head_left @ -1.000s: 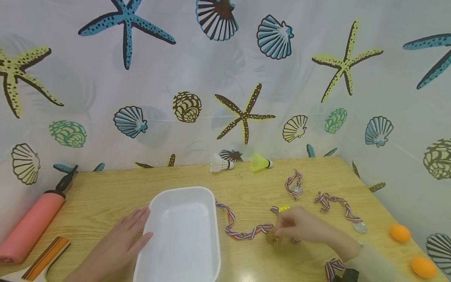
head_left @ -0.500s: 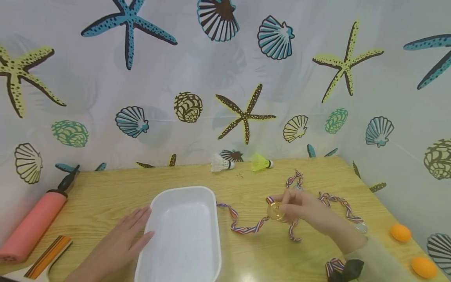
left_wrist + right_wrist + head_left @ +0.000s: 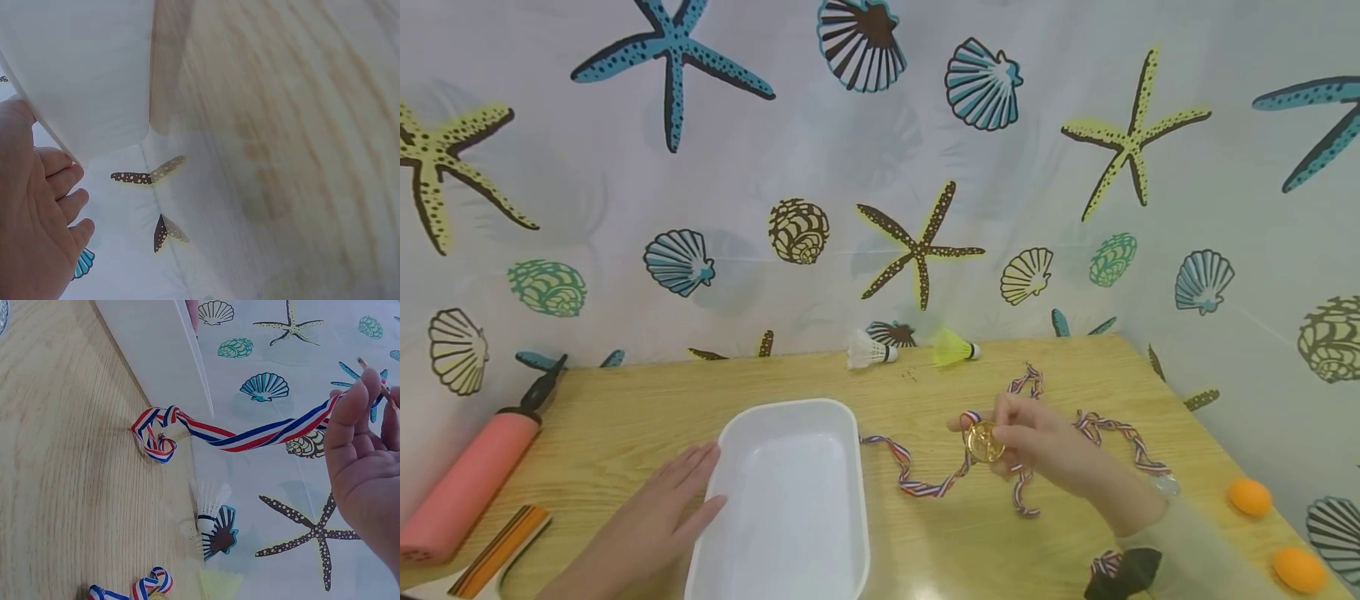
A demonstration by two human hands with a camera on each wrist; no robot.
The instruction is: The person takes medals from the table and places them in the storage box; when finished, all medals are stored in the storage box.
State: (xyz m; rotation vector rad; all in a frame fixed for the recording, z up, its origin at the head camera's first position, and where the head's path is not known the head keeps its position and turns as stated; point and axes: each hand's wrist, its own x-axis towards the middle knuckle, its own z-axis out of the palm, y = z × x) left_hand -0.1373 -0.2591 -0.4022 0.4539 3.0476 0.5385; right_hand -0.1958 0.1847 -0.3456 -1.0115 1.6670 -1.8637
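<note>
My right hand (image 3: 1037,442) pinches a gold medal (image 3: 984,442), raised off the wooden table. Its red, white and blue ribbon (image 3: 250,439) trails down in the right wrist view to a coil on the table beside a white tray (image 3: 782,521). My left hand (image 3: 643,521) rests at the tray's left rim with fingers extended; in the left wrist view, the fingertips (image 3: 75,175) are right at the edge. Beneath and behind my right hand lie other medal ribbons, one striped ribbon (image 3: 1022,497) partly hidden. A silver medal (image 3: 1165,483) lies farther right.
A white shuttlecock (image 3: 868,350) and a yellow one (image 3: 955,348) lie at the back edge. Two orange balls (image 3: 1250,497) sit at the right. At the left are a pink-red hand pump (image 3: 471,483) and an orange-and-black striped object (image 3: 501,550).
My right hand has lifted the gold medal from the table, raising part of its ribbon. My left hand has stayed at the tray's rim.
</note>
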